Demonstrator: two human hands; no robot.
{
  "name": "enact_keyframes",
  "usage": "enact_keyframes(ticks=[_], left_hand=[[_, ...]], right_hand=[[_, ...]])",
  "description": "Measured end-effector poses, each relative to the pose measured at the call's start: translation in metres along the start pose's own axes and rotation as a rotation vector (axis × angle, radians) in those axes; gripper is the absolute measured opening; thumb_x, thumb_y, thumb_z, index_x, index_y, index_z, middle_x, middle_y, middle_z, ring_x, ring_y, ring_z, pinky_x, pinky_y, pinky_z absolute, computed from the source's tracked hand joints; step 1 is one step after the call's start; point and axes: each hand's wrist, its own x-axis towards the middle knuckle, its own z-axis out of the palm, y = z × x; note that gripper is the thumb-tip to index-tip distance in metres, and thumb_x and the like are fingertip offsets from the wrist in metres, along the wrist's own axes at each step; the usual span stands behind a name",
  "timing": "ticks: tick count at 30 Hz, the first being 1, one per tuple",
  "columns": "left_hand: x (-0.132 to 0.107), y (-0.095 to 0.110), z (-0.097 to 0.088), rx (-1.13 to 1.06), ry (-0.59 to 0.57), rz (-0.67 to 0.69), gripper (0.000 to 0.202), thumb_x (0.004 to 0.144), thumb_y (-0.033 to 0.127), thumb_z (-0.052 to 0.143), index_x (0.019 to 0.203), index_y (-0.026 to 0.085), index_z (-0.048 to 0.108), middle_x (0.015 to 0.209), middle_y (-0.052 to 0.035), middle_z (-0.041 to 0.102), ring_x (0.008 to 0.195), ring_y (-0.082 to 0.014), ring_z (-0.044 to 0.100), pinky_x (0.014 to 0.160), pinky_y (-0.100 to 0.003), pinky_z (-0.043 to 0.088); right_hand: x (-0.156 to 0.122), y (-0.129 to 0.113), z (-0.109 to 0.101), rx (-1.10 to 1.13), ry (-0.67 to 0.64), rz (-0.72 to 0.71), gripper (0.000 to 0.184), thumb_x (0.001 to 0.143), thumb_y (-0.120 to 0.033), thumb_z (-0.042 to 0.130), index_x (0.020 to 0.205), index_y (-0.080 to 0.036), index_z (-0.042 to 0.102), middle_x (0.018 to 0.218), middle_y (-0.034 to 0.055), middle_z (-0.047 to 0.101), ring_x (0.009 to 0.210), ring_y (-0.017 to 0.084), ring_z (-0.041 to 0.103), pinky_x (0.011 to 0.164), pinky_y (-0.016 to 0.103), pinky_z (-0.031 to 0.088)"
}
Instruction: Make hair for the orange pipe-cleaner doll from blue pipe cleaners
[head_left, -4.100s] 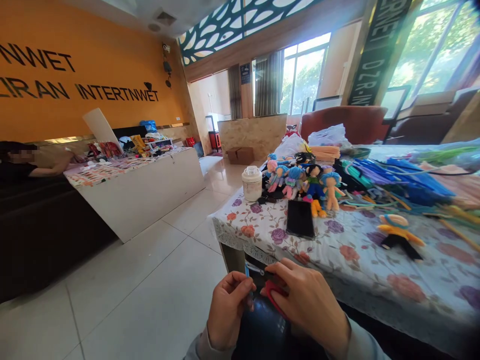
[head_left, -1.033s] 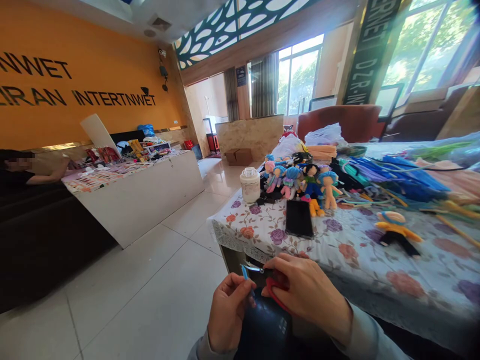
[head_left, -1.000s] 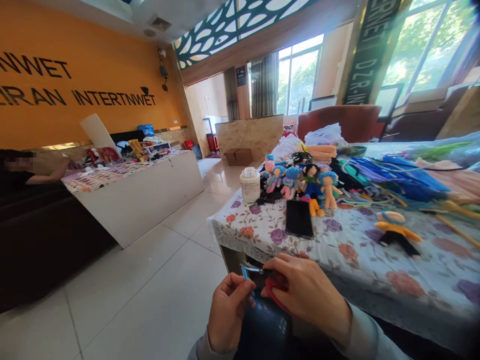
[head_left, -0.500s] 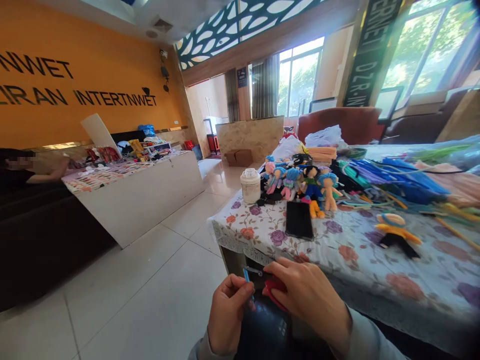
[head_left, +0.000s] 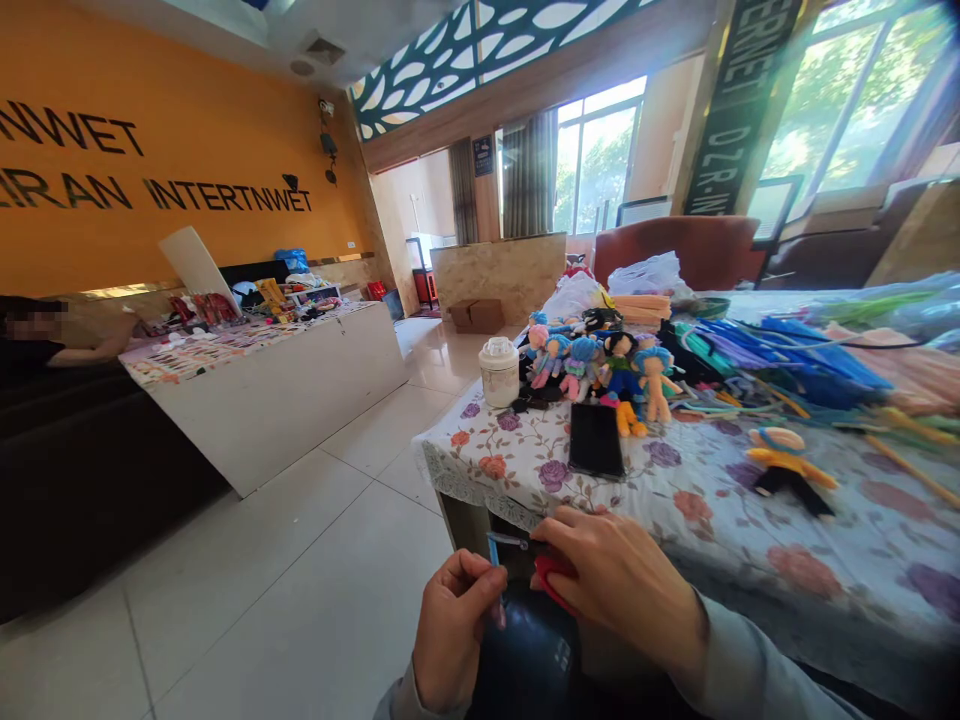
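My left hand (head_left: pixel 459 622) pinches a short light-blue pipe cleaner (head_left: pixel 493 552) between thumb and index finger, its end sticking up. My right hand (head_left: pixel 616 585) is closed round the red handles of a pair of scissors (head_left: pixel 553 580). The scissor blades point left and reach the upper end of the blue strip; whether they touch it I cannot tell. Both hands are held over my dark lap, in front of the table's edge. On the flowered tablecloth (head_left: pixel 517 490) lies a small doll (head_left: pixel 791 470) with yellow top, black legs and a blue band round its head.
A black phone (head_left: pixel 596 440) and a white lidded cup (head_left: pixel 499 373) stand near several small dolls (head_left: pixel 585 365). Bundles of blue pipe cleaners (head_left: pixel 817 355) and plastic bags cover the back right. Across the tiled floor, a person (head_left: pixel 45 335) sits behind a white counter (head_left: pixel 300 390).
The hands keep nearly the same place. My right hand and the scissors have shifted slightly; the view has moved a little.
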Motion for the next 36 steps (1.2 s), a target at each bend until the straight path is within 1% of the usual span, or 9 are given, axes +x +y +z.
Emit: enact_keyframes(ticks=[2, 6, 11, 14, 17, 21, 25, 30, 36], left_hand=[[0.001, -0.001, -0.001, -0.001, -0.002, 0.0, 0.031, 0.055, 0.026, 0.085, 0.054, 0.017, 0.055, 0.049, 0.0072, 0.052, 0.04, -0.0056, 0.044, 0.042, -0.02, 0.038], [0.001, -0.001, -0.002, 0.005, -0.015, 0.0, 0.031, 0.056, 0.026, 0.084, 0.054, 0.016, 0.055, 0.048, 0.0069, 0.052, 0.041, -0.0059, 0.044, 0.042, -0.02, 0.038], [0.001, -0.002, -0.003, -0.006, -0.007, -0.007, 0.032, 0.055, 0.027, 0.085, 0.054, 0.016, 0.055, 0.048, 0.0071, 0.052, 0.04, -0.0059, 0.044, 0.042, -0.02, 0.038], [0.001, -0.003, -0.004, 0.003, -0.009, -0.015, 0.031, 0.056, 0.027, 0.084, 0.055, 0.017, 0.055, 0.047, 0.0072, 0.052, 0.041, -0.0063, 0.045, 0.043, -0.02, 0.038], [0.0, -0.004, -0.005, -0.005, -0.008, -0.02, 0.03, 0.057, 0.026, 0.084, 0.056, 0.017, 0.056, 0.046, 0.0073, 0.052, 0.042, -0.0063, 0.045, 0.044, -0.019, 0.039], [0.001, -0.004, -0.005, -0.029, 0.009, -0.024, 0.027, 0.056, 0.026, 0.085, 0.057, 0.016, 0.059, 0.048, 0.0069, 0.054, 0.041, -0.0061, 0.046, 0.044, -0.019, 0.039], [0.002, -0.003, -0.005, -0.06, 0.008, -0.033, 0.027, 0.054, 0.025, 0.085, 0.057, 0.016, 0.061, 0.048, 0.0064, 0.056, 0.041, -0.0064, 0.048, 0.043, -0.02, 0.039], [0.003, -0.003, -0.005, -0.073, 0.003, -0.043, 0.026, 0.054, 0.025, 0.086, 0.057, 0.015, 0.061, 0.049, 0.0056, 0.058, 0.041, -0.0065, 0.049, 0.043, -0.019, 0.039], [0.002, -0.003, -0.005, -0.089, 0.009, -0.056, 0.027, 0.053, 0.023, 0.086, 0.056, 0.015, 0.061, 0.047, 0.0054, 0.057, 0.04, -0.0065, 0.048, 0.042, -0.019, 0.039]], right_hand=[[0.002, 0.002, 0.002, -0.019, -0.001, 0.0, 0.015, 0.083, -0.028, 0.059, 0.096, -0.027, 0.065, 0.085, -0.0005, 0.068, 0.072, 0.023, 0.067, 0.058, 0.031, 0.04], [0.004, 0.006, 0.0, -0.012, 0.012, 0.003, 0.015, 0.083, -0.03, 0.058, 0.097, -0.028, 0.065, 0.084, -0.0009, 0.068, 0.073, 0.023, 0.068, 0.057, 0.031, 0.039], [0.003, 0.003, -0.009, 0.0, -0.006, 0.004, 0.019, 0.081, -0.036, 0.062, 0.096, -0.027, 0.065, 0.085, 0.0003, 0.068, 0.076, 0.024, 0.068, 0.059, 0.031, 0.041], [0.006, 0.002, -0.01, -0.01, -0.034, -0.016, 0.017, 0.081, -0.033, 0.062, 0.097, -0.027, 0.066, 0.085, -0.0001, 0.069, 0.075, 0.023, 0.068, 0.059, 0.03, 0.041], [0.012, 0.007, -0.009, 0.012, -0.053, -0.027, 0.014, 0.082, -0.029, 0.061, 0.093, -0.027, 0.068, 0.083, -0.0003, 0.07, 0.075, 0.022, 0.068, 0.059, 0.029, 0.041], [0.014, 0.013, -0.008, 0.062, -0.024, -0.022, 0.017, 0.08, -0.033, 0.064, 0.095, -0.027, 0.069, 0.082, 0.0005, 0.071, 0.078, 0.02, 0.068, 0.064, 0.028, 0.042], [0.011, 0.009, -0.012, 0.122, -0.018, -0.01, 0.018, 0.078, -0.033, 0.065, 0.095, -0.029, 0.069, 0.082, -0.0012, 0.069, 0.077, 0.019, 0.066, 0.065, 0.027, 0.041], [0.01, 0.002, -0.012, 0.081, 0.004, -0.018, 0.02, 0.077, -0.038, 0.067, 0.095, -0.029, 0.068, 0.082, -0.001, 0.068, 0.076, 0.021, 0.067, 0.06, 0.028, 0.038], [0.014, 0.009, -0.007, 0.093, -0.018, -0.062, 0.013, 0.081, -0.031, 0.063, 0.092, -0.027, 0.068, 0.083, -0.0014, 0.071, 0.077, 0.02, 0.067, 0.061, 0.027, 0.038]])
